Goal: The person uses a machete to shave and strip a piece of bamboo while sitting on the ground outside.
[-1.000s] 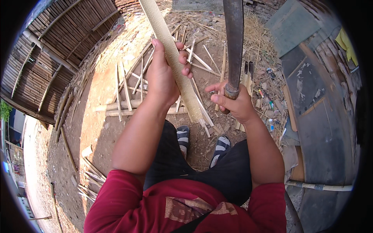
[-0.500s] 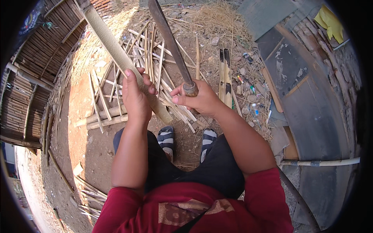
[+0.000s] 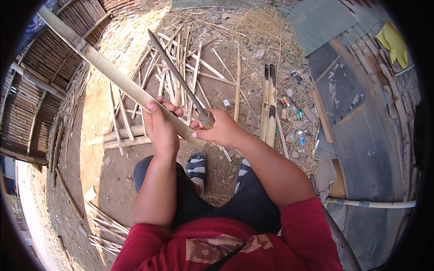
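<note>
Bamboo strip (image 3: 114,73) and machete (image 3: 179,76) have tipped leftward, left grip (image 3: 161,128) half-curled around one, right grip (image 3: 222,129) clasping the other.

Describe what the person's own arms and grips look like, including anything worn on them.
Short dark red sleeves end near the elbows, leaving both forearms bare. The left grip and the right grip are ungloved human hands; no watch, bracelet or ring shows on either side, and the sleeves look plain.
</note>
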{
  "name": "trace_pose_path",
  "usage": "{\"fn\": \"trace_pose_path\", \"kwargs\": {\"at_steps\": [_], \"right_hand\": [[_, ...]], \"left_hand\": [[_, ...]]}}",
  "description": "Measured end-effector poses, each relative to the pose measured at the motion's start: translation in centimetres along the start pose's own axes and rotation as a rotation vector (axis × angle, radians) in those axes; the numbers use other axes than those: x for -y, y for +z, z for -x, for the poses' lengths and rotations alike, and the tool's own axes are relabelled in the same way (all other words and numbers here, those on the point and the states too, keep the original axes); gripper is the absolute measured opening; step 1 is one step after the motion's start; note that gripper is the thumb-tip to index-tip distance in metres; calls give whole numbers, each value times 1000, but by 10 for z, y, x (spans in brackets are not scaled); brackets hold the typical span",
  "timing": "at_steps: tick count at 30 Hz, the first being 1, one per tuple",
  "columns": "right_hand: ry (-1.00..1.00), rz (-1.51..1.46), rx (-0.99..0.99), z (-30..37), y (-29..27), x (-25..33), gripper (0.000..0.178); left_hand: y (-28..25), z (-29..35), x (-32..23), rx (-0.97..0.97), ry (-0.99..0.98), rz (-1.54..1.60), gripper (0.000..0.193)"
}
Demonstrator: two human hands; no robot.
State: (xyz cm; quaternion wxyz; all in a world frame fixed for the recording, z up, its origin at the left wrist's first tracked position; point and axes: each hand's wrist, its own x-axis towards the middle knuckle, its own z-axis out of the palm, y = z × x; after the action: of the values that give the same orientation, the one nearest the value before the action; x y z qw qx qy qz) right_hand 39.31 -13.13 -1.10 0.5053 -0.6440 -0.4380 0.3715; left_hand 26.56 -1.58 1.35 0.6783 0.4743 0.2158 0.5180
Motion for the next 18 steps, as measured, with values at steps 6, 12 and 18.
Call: {"fn": "trace_pose_path", "kwargs": {"at_steps": [6, 12, 18], "right_hand": [[-20, -44, 2, -13, 7, 14, 31], [-98, -91, 26, 1, -27, 8, 30], [-18, -92, 84, 58, -75, 36, 32]], "left_hand": [[-12, -12, -13, -44, 0, -47, 41], [-66, -5, -33, -164, 191, -496, 57], [-166, 6, -117, 31, 729, -1503, 98]]}}
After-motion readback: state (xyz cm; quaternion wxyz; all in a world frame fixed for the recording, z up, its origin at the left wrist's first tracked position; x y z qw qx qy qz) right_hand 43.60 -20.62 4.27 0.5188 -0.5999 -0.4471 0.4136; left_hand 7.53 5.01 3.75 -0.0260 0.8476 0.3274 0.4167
